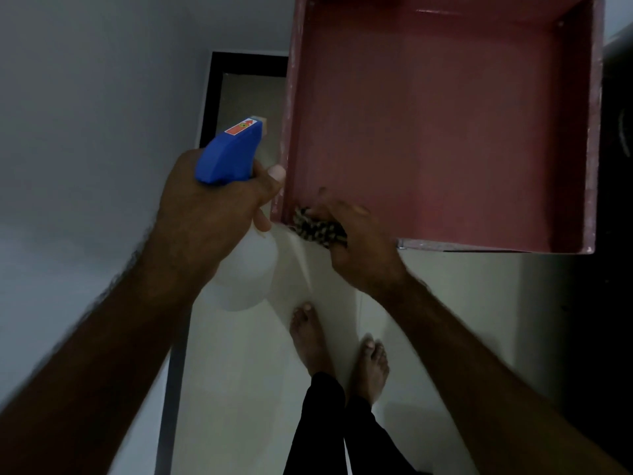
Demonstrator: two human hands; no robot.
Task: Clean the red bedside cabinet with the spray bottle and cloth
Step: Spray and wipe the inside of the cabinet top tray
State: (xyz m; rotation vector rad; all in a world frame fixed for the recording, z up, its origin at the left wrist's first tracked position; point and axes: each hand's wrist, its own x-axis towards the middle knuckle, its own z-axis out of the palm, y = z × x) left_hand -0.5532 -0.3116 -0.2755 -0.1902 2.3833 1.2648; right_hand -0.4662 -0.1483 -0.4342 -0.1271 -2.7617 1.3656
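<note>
The red bedside cabinet (445, 125) fills the upper right, seen from above, its flat top ringed by a raised rim. My left hand (212, 214) grips the neck of a spray bottle (233, 156) with a blue trigger head and a white body, held just left of the cabinet's near left corner, nozzle pointing away from me. My right hand (359, 248) presses a dark patterned cloth (317, 228) onto the near left corner of the cabinet top, fingers over the front rim.
A pale wall (85, 114) runs along the left. A dark-framed doorway (239, 87) lies beyond the bottle. My bare feet (339, 351) stand on the light floor below the cabinet. Something black (616, 166) stands against the cabinet's right side.
</note>
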